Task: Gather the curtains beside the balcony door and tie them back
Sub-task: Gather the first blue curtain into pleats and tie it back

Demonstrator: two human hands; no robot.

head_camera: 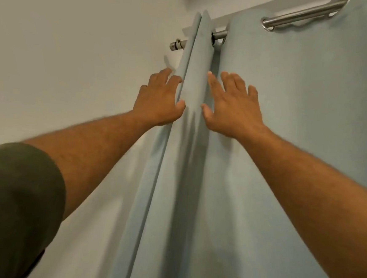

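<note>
Two raised hands (159, 99) (231, 107), seemingly flat.

A home room: pale blue fabric eyelet curtain (287, 147) hanging from a brushed steel rod (302, 13) (mounted beside a plain white wall (75, 53)).
</note>
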